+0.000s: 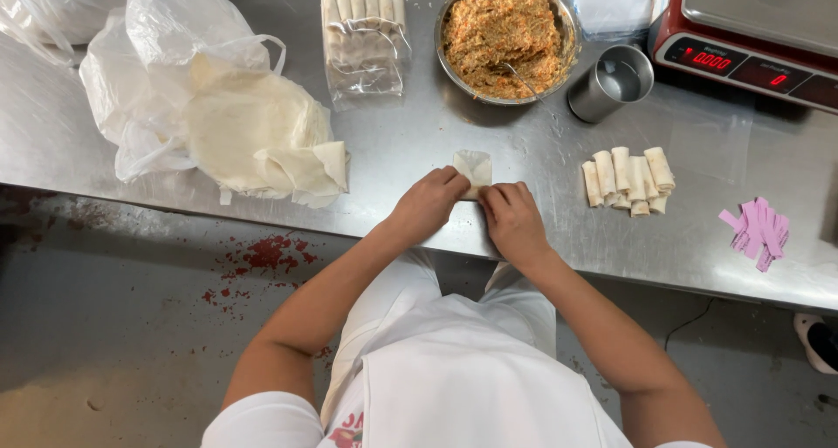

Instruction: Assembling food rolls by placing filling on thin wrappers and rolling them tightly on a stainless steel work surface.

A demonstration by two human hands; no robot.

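Head view showed the left hand [428, 205] and right hand [513, 221] pinching a thin, pale wrapper [474, 169] with curled fingers on the smooth steel table [419, 151], rolls [628, 180] to the right.

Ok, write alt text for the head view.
Seen from above, a person's left hand and right hand press on a thin wrapper on a steel table. Around it lie a pile of finished rolls, a stack of wrappers, a bowl of filling and a scale.

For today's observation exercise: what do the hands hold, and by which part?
Both the left hand and right hand grip the thin pale square wrapper by its near edge.
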